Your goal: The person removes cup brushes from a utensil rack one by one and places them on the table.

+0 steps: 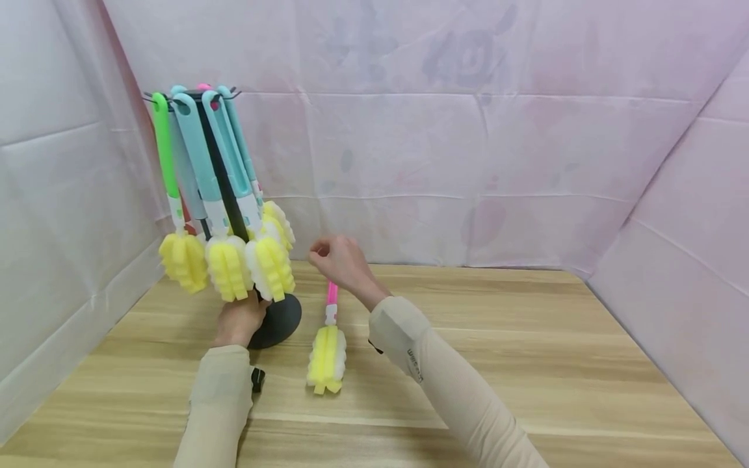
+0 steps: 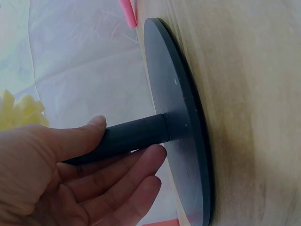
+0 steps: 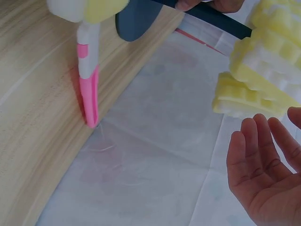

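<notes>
Pale fabric sheet [image 1: 404, 162]: forms the backdrop, creased, with faint pink patches. Wooden tabletop [image 1: 544, 364]: runs beneath the whole work area. Black stand [image 1: 222, 172]: on the tabletop at the person's left, with several brushes hung by their handles around its top. Teal-handled brushes [image 1: 201, 156] make up most of the load; a green-handled brush [image 1: 167, 162] hangs at the left. Their yellow and white sponge heads point downward.

Right arm, in a light sleeve [image 1: 462, 383]: extends diagonally from the lower right, wrist raised above the tabletop. Left arm: reaches forward along the near left side, hand low, beneath the sponge heads.

Left hand [image 1: 238, 323]: grasping the stand's pole just above the round base [image 2: 176, 136]. The thumb lies along the pole and the fingers curve around from the other side (the left wrist view shows this best). Right hand [image 1: 343, 261]: grip released, holding nothing; fingers extended with a slight bend, thumb apart, fingertips near the hanging sponge heads but without a visible hold on them.

Pink-handled brush [image 1: 327, 357]: lies on the tabletop to the right of the base, sponge end toward the person, handle pointing away and partly hidden by the right hand in the head view.
</notes>
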`<state>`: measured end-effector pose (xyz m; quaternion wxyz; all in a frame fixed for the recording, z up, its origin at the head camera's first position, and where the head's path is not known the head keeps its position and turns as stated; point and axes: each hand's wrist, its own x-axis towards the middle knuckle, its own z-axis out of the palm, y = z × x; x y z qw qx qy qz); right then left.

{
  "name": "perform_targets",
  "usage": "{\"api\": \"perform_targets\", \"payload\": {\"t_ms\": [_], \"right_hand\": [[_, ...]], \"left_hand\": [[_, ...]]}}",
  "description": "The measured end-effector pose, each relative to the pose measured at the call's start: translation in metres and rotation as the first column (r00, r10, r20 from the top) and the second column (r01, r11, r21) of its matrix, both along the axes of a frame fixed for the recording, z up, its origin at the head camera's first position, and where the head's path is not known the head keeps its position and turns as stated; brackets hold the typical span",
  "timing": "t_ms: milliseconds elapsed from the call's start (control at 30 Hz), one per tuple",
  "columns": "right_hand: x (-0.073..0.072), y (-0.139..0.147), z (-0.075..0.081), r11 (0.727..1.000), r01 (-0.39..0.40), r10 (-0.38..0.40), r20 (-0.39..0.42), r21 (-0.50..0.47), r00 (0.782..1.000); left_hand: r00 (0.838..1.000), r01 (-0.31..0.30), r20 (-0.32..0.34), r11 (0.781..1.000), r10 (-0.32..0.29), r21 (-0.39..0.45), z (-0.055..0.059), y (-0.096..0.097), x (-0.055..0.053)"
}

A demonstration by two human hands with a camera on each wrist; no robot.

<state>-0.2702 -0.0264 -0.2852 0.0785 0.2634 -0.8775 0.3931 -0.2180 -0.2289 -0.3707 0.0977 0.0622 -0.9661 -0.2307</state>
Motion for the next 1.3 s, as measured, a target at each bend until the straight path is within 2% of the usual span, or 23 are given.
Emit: {"api": "perform_targets", "payload": {"t_ms": [767,1033,1300], "right_hand": [[0.002,-0.006,0.02,0.996,-0.082,0.08,-0.038,-0.039,0.996],[0.007,-0.014,0.028,0.993,-0.109,0.106,-0.055,-0.055,0.993],[0.007,-0.019,0.034,0.99,-0.115,0.11,-0.063,-0.085,0.992]], "left_hand": [[1.0,-0.003,-0.015,1.0,0.004,0.008,0.001,0.002,0.0],[1.0,-0.017,0.018,1.0,0.017,0.02,0.0,0.002,-0.001],[1.0,-0.01,0.021,1.0,0.009,0.016,0.001,0.002,-0.001]]}}
